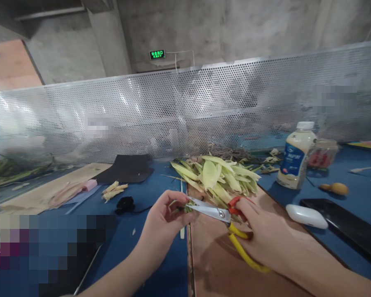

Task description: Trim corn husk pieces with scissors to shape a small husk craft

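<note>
My right hand grips a pair of scissors with red and yellow handles, the blades pointing left. My left hand pinches a small green leaf strip right at the blade tips. Both hands hover over the near edge of a brown cardboard sheet. Just beyond them a heap of pale green leaves lies on the cardboard.
A blue table runs up to a perforated metal screen. At right stand a white bottle, a white case, a black phone and a small jar. At left lie a black cloth, paper sheets and leaf scraps.
</note>
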Demonstrator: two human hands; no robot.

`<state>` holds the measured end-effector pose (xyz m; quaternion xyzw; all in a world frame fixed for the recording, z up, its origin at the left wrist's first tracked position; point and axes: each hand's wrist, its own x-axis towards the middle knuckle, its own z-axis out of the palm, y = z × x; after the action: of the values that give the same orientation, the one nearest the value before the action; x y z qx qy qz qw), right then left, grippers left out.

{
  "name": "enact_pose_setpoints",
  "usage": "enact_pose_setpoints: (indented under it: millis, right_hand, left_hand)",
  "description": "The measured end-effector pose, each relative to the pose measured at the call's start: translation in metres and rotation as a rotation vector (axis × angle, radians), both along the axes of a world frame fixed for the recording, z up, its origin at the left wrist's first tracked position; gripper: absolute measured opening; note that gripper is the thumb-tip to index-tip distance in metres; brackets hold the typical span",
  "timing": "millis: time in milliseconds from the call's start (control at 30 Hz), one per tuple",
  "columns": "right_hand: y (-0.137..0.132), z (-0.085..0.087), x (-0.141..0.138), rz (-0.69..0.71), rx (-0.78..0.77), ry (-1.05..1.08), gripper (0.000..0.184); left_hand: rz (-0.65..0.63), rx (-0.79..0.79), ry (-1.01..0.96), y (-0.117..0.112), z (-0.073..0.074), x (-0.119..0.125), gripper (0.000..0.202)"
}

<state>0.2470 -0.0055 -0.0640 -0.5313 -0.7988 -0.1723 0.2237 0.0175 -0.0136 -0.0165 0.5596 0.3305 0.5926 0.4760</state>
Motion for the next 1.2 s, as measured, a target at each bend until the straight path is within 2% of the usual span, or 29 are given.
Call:
enact_pose_setpoints:
  millis: [433,667,1200]
  right_hand:
    - [0.0006,0.0027,-0.0023,0.03,0.04,-0.053,0.015]
    - [0.0024,0.0004,0.0,0.081,0.049,0.0,0.016]
    - [0.0015,0.0047,-0.0002,0.052,0.003,0.037,0.016]
  left_hand:
    - [0.008,0.049,0.014,-0.0021,0.0015,-0.0003,0.023]
    - [-0.024,0.062,0.001,0.0015,-0.0025,-0.0016,0.021]
    - [-0.083,-0.023,-0.058,0.0032,-0.0051,-0.0045,0.021]
